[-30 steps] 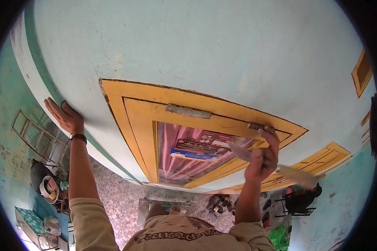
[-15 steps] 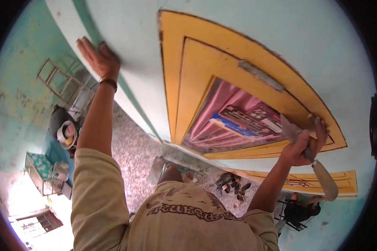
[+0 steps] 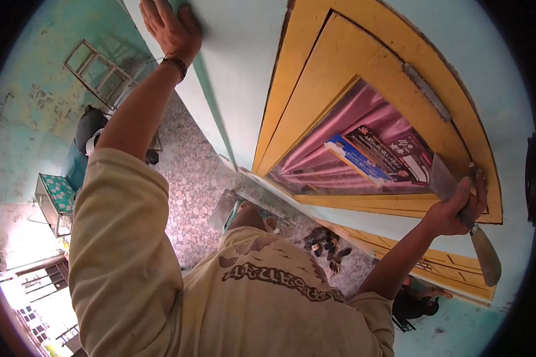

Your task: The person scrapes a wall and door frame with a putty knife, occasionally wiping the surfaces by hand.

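My left hand (image 3: 171,30) is raised with the fingers stretched out, lying against the pale wall (image 3: 235,77) near its corner; a dark bracelet circles the wrist. My right hand (image 3: 455,208) is closed around the neck of a putty knife (image 3: 487,257). Its broad metal blade points up and left over the yellow window frame (image 3: 321,71), while the wooden handle hangs below my fingers. Beside the blade, the glass pane shows a pink curtain (image 3: 304,160) and printed stickers (image 3: 387,152). A grey weathered bar (image 3: 426,92) sits along the frame's upper seam.
A ladder (image 3: 92,74) leans by the left wall. Below it stands a small cabinet (image 3: 58,193) with a teal dotted top. Several shoes (image 3: 330,247) lie on the speckled floor (image 3: 187,178). A person in dark clothes (image 3: 414,303) sits at lower right.
The view has shifted, with the window larger and farther right. My left hand appears higher in view. My right hand still grips the putty knife near the frame's lower right corner.
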The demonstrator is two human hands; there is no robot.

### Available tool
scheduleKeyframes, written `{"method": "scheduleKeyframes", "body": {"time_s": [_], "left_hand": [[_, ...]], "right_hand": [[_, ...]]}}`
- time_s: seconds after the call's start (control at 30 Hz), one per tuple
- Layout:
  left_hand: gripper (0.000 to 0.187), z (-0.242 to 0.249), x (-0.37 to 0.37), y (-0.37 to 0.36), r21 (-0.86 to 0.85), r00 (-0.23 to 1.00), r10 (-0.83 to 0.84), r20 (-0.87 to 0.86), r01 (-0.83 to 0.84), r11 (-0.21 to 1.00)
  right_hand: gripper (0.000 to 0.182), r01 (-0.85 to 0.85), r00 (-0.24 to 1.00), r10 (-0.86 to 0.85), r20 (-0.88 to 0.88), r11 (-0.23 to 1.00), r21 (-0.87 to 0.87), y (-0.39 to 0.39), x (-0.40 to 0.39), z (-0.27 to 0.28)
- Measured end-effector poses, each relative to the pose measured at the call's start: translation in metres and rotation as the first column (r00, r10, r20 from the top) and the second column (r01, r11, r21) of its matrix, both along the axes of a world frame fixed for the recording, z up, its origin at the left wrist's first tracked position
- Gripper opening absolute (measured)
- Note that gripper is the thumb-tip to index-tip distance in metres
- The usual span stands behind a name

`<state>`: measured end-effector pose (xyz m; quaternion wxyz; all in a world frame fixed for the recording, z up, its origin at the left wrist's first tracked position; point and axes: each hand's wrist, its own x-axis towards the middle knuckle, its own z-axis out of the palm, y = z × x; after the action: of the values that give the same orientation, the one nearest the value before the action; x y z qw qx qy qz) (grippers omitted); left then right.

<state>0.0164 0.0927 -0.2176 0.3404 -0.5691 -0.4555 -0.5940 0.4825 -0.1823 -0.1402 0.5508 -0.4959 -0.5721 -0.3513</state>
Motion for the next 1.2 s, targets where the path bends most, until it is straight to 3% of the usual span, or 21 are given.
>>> {"method": "scheduleKeyframes", "body": {"time_s": [0.1,0.23,0.37,0.63,0.73,0.83,1.0,1.1,1.2], "left_hand": [[0.064,-0.002,-0.003,-0.001,-0.145,0.997,0.063,0.04,-0.056,0.988],[0.06,-0.007,-0.012,0.007,-0.037,1.0,0.018,-0.019,-0.019,0.999],[0.06,-0.003,-0.004,0.0,-0.152,0.997,0.067,0.045,-0.059,0.987],[0.06,-0.006,-0.007,0.001,-0.1,0.999,0.052,0.006,-0.051,0.994],[0.06,-0.004,-0.006,-0.002,-0.089,0.999,0.038,0.006,-0.037,0.995],[0.061,-0.008,-0.007,0.0,-0.089,0.999,0.032,-0.001,-0.032,0.995],[0.06,-0.008,-0.008,0.001,-0.1,0.999,0.043,-0.006,-0.043,0.994],[0.064,-0.004,-0.003,0.0,0.054,0.996,-0.017,-0.084,0.022,0.998],[0.064,-0.004,-0.003,-0.001,0.033,0.997,0.012,-0.079,-0.009,0.999]], "right_hand": [[0.032,0.048,0.998,-0.05,-0.048,0.998,-0.036,-0.003,-0.003,-0.001],[0.033,0.022,0.996,-0.027,-0.08,0.997,-0.068,-0.007,-0.001,0.001],[0.034,0.012,0.999,-0.015,-0.038,0.997,-0.071,-0.007,0.001,0.002],[0.037,0.025,0.994,-0.028,0.105,0.999,0.025,0.004,0.019,-0.007],[0.036,-0.016,1.0,0.015,0.024,0.999,0.049,0.007,0.008,-0.007],[0.037,0.049,0.992,-0.052,0.118,0.998,0.032,0.005,0.016,-0.008],[0.037,0.041,0.993,-0.042,0.108,0.999,0.018,0.004,0.018,-0.009],[0.036,0.035,0.997,-0.035,0.063,0.999,-0.001,0.003,0.011,-0.007],[0.034,0.02,1.0,-0.02,0.022,0.999,-0.029,0.0,0.007,-0.006]]}}
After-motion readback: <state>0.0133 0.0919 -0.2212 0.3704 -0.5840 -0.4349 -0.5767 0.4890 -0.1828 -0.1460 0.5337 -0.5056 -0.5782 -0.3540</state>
